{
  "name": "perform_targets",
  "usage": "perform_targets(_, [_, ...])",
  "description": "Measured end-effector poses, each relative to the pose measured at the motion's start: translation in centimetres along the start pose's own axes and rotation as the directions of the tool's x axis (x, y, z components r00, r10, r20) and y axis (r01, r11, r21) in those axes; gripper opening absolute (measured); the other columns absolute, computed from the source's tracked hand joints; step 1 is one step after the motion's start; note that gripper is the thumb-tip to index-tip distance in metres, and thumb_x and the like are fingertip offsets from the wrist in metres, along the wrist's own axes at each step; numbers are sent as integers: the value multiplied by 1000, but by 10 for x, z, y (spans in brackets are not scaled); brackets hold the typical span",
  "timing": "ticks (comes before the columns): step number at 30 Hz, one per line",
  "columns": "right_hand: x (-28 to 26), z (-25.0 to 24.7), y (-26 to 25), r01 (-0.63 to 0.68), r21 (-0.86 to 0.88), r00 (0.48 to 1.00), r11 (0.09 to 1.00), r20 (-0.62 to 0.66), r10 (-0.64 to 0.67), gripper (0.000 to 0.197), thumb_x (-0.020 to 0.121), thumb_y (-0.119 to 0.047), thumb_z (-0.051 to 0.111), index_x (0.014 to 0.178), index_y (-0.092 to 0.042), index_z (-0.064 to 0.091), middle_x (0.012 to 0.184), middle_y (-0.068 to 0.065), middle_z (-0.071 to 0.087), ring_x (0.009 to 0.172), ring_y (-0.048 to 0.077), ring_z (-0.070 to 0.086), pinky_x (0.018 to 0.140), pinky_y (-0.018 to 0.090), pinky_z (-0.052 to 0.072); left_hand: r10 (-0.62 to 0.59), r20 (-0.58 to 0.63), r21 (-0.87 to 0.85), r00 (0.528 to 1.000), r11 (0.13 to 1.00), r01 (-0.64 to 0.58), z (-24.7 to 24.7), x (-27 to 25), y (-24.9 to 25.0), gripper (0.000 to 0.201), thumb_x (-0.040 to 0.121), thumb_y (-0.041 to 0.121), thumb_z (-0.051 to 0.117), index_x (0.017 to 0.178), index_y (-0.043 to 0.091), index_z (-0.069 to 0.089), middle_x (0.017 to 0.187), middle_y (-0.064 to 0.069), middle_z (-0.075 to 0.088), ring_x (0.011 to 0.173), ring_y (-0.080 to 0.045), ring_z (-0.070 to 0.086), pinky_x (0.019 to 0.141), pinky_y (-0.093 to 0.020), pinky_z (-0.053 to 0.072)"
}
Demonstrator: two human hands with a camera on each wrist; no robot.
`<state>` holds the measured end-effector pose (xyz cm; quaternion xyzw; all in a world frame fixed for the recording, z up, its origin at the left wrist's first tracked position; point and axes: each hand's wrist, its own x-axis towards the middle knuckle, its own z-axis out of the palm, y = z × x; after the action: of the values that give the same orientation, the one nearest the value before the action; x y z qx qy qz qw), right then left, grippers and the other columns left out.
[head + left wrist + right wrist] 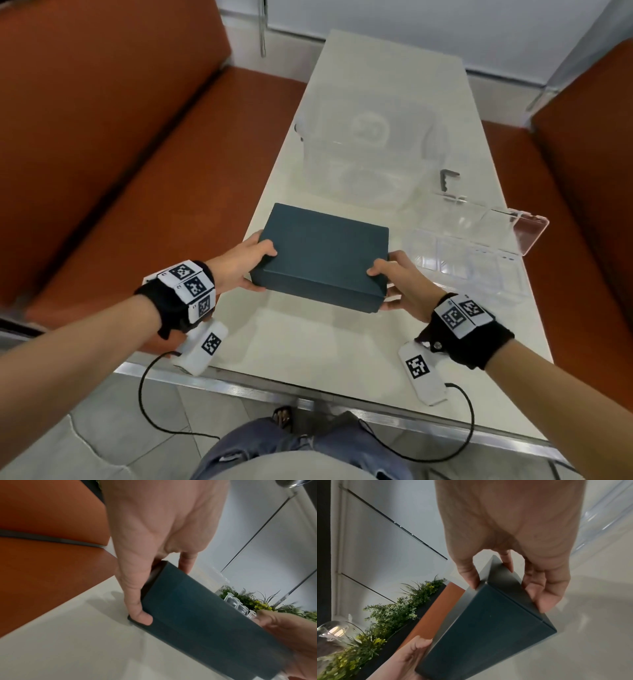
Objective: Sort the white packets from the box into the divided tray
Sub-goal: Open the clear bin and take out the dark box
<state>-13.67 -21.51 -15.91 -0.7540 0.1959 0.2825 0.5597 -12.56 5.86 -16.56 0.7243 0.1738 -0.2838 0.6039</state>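
A closed dark teal box (322, 255) sits near the front of the white table (308, 342), lid on, so no white packets show. My left hand (251, 265) grips the box's left end, thumb on top and fingers under the edge; the left wrist view shows the thumb on the box (197, 622). My right hand (390, 281) grips the right near corner of the box (488, 622), thumb on the lid and fingers on the side. The clear divided tray (462, 263) lies just right of the box with its lid (507, 219) hinged open and its compartments bare.
A large clear plastic tub (370, 150) stands behind the box. A small dark metal bracket (447, 180) lies by the tray's far end. Orange bench seats (137, 171) flank the table on both sides. Cables hang from both wrists over the table's front edge.
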Motion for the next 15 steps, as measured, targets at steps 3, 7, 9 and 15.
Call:
perform_targets(3, [-4,1,11,-13,-13,1000,1000,17,13,43,86,-22,59,124,-18,39,107,8,56,84,27,60,65,36,56,-6,37,62,999,998,3,0,-8,-8,42,98,23,42,137,36,38,125,2,50,109,-16,51,88,-45,55])
perform_targets(7, [-7,-12,8,-3,-79,1000,997,19,4,41,86,-23,61,123,-19,45,106,6,58,84,25,59,70,34,53,-26,89,138,996,990,14,-8,-19,-6,41,98,25,49,138,31,43,128,-2,51,115,-21,52,89,-43,55])
perform_targets(9, [-9,-19,8,-21,-107,998,994,49,27,37,85,-24,62,120,-19,49,106,7,58,84,25,58,71,35,51,-48,135,179,990,984,23,-14,-26,-4,33,98,26,51,131,27,51,125,-7,56,104,-21,57,84,-36,57])
perform_targets(15, [-27,-35,9,-56,-171,985,984,153,82,29,87,-28,61,113,-15,59,94,7,59,74,22,58,64,32,49,-102,217,304,971,952,32,-25,-42,1,33,96,33,55,127,22,52,110,-20,59,84,-23,62,86,-38,54])
